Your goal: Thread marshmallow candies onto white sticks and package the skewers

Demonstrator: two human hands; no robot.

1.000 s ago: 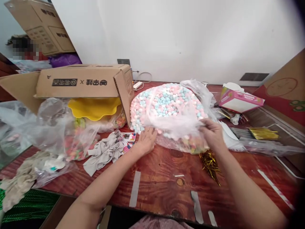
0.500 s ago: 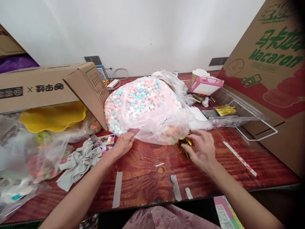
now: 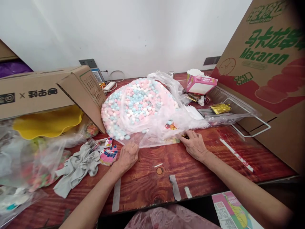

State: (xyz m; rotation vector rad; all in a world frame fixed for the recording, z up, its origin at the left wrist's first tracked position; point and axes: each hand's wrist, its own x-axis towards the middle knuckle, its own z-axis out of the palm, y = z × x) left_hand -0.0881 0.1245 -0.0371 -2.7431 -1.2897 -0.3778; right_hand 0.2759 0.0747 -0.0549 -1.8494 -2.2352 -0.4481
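Note:
A large clear plastic bag point(image 3: 152, 140) lies on the table, full of small pink, blue and white balls point(image 3: 139, 101) that look like candy or marshmallows. At its near left edge, my left hand point(image 3: 129, 155) is closed on the plastic. My right hand point(image 3: 194, 146) is at the near right corner, fingers curled on the bag's edge. A little shiny gold material point(image 3: 186, 136) shows beneath those fingers, mostly hidden. Something red and orange point(image 3: 171, 126) shows through the plastic near the right hand.
Left are a cardboard box point(image 3: 35, 92), a yellow wavy-edged piece point(image 3: 49, 122), a grey cloth point(image 3: 76, 168) and small printed cards point(image 3: 108, 155). Right are a clear tray point(image 3: 238, 98) with gold ties point(image 3: 220, 108), a pink box point(image 3: 201, 84) and a tall Macaron carton point(image 3: 264, 79).
My right hand has moved up and left onto the bag's corner; the gold bundle seen there before is now mostly hidden. The bag's near edge is drawn straighter between my hands.

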